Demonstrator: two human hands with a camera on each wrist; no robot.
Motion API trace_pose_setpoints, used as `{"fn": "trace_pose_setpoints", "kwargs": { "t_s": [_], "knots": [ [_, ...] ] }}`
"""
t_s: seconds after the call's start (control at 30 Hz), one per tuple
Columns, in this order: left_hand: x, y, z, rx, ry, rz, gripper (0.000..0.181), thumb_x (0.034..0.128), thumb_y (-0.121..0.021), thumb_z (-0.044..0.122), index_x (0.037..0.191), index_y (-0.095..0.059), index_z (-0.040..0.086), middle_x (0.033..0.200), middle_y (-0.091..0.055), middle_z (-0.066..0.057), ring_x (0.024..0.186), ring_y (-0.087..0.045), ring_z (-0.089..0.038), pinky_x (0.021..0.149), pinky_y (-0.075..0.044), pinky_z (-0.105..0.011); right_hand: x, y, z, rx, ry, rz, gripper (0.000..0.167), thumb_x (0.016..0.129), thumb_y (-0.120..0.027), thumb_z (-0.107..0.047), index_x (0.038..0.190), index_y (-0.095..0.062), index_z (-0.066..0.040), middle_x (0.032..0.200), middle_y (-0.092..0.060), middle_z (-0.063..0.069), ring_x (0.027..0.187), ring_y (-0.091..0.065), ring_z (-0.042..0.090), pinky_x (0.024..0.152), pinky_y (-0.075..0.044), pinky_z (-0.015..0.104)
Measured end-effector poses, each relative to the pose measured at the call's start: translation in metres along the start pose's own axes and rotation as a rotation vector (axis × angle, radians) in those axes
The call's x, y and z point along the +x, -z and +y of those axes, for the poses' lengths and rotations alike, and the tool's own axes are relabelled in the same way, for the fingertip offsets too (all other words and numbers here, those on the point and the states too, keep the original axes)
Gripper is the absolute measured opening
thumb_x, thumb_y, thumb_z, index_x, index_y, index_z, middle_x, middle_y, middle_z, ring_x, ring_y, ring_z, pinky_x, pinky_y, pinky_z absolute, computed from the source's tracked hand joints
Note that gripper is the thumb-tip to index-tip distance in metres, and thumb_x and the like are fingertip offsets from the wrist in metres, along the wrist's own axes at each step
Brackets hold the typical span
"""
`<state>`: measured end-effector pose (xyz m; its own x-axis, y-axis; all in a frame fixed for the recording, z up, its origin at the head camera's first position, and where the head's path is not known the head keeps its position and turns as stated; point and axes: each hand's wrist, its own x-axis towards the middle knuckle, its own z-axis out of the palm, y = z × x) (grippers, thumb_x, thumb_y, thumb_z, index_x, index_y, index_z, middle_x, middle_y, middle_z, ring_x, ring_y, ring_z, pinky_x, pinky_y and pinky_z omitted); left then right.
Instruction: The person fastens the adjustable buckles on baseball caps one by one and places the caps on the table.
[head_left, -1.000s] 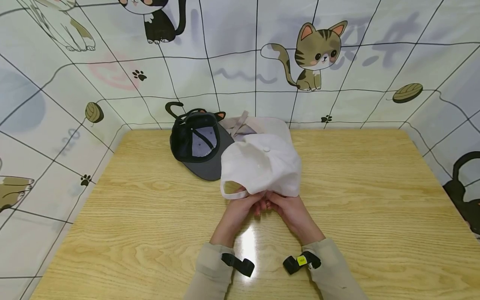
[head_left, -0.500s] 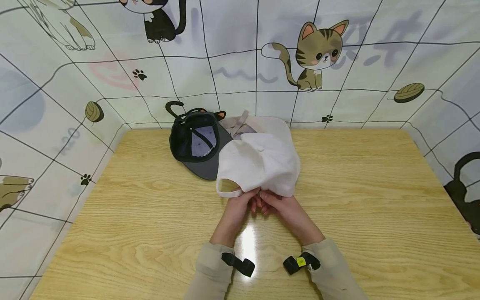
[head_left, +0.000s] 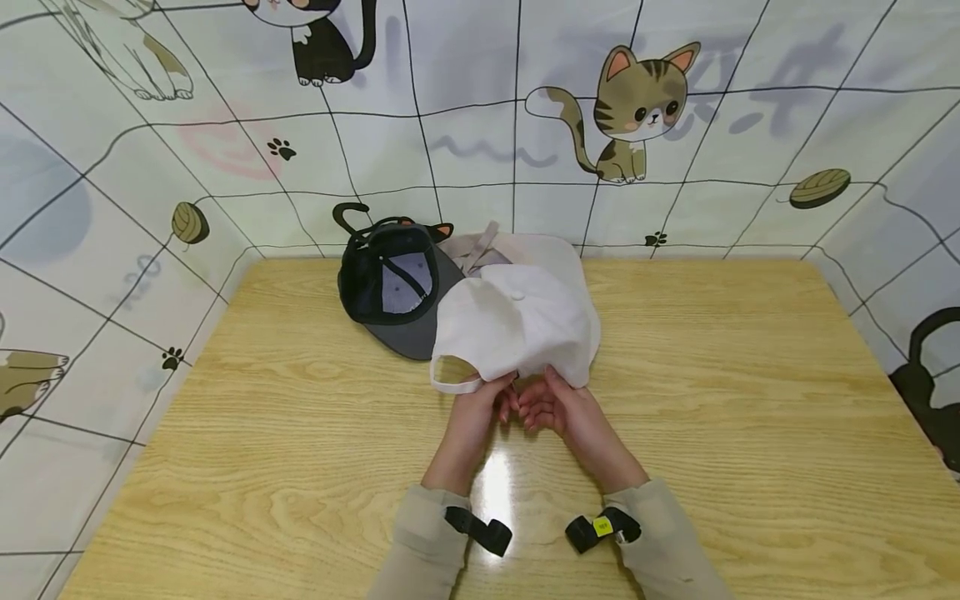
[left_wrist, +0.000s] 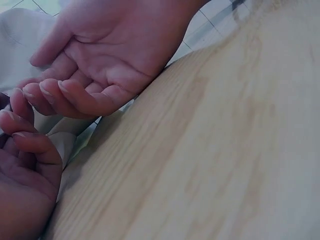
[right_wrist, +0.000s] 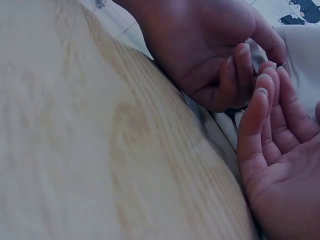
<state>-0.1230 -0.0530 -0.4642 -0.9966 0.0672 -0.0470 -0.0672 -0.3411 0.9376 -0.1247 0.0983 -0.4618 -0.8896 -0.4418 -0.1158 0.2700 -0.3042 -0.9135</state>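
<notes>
A white baseball cap [head_left: 517, 321] sits crown up at the middle of the table, its back strap and opening toward the lower left. My left hand [head_left: 474, 421] pinches the cap's near edge between thumb and curled fingers. Beside it, my right hand [head_left: 576, 421] lies palm up, its thumb at the cap's edge and its fingers loosely bent, gripping nothing. In the right wrist view, the left hand [right_wrist: 210, 55] is above the cupped right hand [right_wrist: 282, 165], their fingertips close together. The cap's underside is mostly hidden.
A dark cap [head_left: 416, 333] lies to the left with its inside showing, its visor partly under the white cap. Behind the white cap is a pale pinkish hat [head_left: 555, 248] with a tie strap. The wooden table [head_left: 750, 375] meets a cat-printed cloth wall [head_left: 465, 150].
The white cap has shifted slightly left. My right hand has loosened from its near edge and moved a little away from the left hand, which keeps its pinch.
</notes>
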Motion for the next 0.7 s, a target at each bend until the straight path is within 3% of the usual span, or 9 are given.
{"fn": "trace_pose_setpoints", "kwargs": {
  "t_s": [0.27,0.53,0.7],
  "knots": [
    [-0.0006,-0.0018,0.002,0.024,0.031,0.009,0.023,0.0863,-0.058,0.019,0.067,-0.055,0.006,0.053,-0.051,-0.001,0.043,-0.037,-0.016,0.057,-0.037,-0.025,0.0015,-0.0044,-0.0007,0.068,0.034,0.03,0.045,0.097,-0.03,-0.034,0.1,-0.051,0.006,0.08,-0.055,0.009,0.063,-0.055,0.017,0.054,-0.047,0.027],
    [0.001,-0.0003,-0.0034,0.007,-0.01,-0.003,0.027,0.0846,-0.06,0.025,0.065,-0.054,0.006,0.052,-0.048,-0.002,0.042,-0.037,-0.015,0.054,-0.036,-0.025,0.0002,-0.0074,-0.0001,-0.21,0.126,0.046,0.033,0.094,-0.046,-0.024,0.11,-0.047,0.005,0.079,-0.053,0.014,0.062,-0.057,0.02,0.055,-0.05,0.035],
    [0.0004,0.0,-0.0035,0.041,-0.036,-0.041,0.034,0.0829,-0.061,0.029,0.062,-0.052,0.004,0.051,-0.046,-0.004,0.044,-0.039,-0.018,0.054,-0.038,-0.027,-0.0005,-0.0073,-0.0005,-0.28,0.151,0.041,0.029,0.092,-0.051,-0.022,0.11,-0.05,0.001,0.081,-0.052,0.017,0.063,-0.057,0.022,0.056,-0.05,0.039]
  ]
}}
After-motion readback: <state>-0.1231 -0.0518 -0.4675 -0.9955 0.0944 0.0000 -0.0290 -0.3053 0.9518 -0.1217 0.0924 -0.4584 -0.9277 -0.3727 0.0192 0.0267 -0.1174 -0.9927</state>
